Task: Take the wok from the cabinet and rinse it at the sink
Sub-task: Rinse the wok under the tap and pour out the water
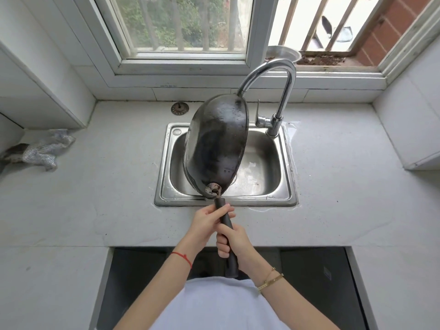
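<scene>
A dark metal wok point(215, 144) hangs tilted on its side over the steel sink point(283, 198), its inside facing right and its far rim up by the spout of the chrome tap point(283, 91). Its long black handle runs back toward me. My left hand point(207, 221) grips the handle just behind the rusty rivet plate. My right hand point(234, 241) is wrapped around the handle further back. No water stream is visible from the tap.
A crumpled silvery cloth point(42, 151) lies on the counter at far left. A drain strainer point(179, 108) sits behind the sink. A metal bowl point(283, 52) stands on the window ledge. White wall units flank the counter on both sides.
</scene>
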Tool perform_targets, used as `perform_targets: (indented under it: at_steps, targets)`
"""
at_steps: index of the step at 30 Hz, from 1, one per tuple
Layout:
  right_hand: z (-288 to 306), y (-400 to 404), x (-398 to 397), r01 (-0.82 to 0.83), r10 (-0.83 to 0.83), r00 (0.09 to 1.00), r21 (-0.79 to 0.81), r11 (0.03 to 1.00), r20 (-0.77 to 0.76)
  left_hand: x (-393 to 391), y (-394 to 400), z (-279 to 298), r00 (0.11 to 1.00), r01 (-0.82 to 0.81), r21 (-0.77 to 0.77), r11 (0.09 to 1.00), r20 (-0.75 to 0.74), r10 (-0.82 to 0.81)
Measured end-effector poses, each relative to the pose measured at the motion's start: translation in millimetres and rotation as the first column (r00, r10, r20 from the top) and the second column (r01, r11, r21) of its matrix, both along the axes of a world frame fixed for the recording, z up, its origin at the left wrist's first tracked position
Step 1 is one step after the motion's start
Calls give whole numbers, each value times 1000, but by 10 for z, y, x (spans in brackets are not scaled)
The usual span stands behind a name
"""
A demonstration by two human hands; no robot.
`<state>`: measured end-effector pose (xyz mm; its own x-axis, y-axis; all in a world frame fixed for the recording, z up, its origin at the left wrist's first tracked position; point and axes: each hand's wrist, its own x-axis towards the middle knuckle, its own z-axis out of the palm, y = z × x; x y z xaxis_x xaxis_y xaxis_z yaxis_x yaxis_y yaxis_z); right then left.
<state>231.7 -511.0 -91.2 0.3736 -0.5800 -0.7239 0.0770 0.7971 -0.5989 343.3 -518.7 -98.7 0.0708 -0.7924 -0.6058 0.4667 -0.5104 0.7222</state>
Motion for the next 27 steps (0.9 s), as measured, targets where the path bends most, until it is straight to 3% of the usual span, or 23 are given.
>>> perform_targets:
  at_steps: [3, 8, 13, 16, 27]
  targets:
    - [27, 0, -29, 19, -21, 999, 32, 999, 40, 5, -6, -25, 987, -6, -17, 1000, -158, 3]
    - [36, 25, -13, 14, -14, 1000, -7, 1000, -26, 3, -11, -28, 991, -30, -17, 999, -130, 27]
    - [44, 38, -36, -168, 69, 931, -254, 953, -359, -51, -24, -18, 995, -31, 16, 999, -92, 32]
    - [24, 98, -34, -231, 49, 870, -317, 920, -490, -103, -18, -37, 999, -11, 26, 1000, -53, 12]
    - [-65, 139, -44, -235, 28, 837, -313, 920, -546, -138, -15, -112, 999, 20, 42, 999, -51, -18]
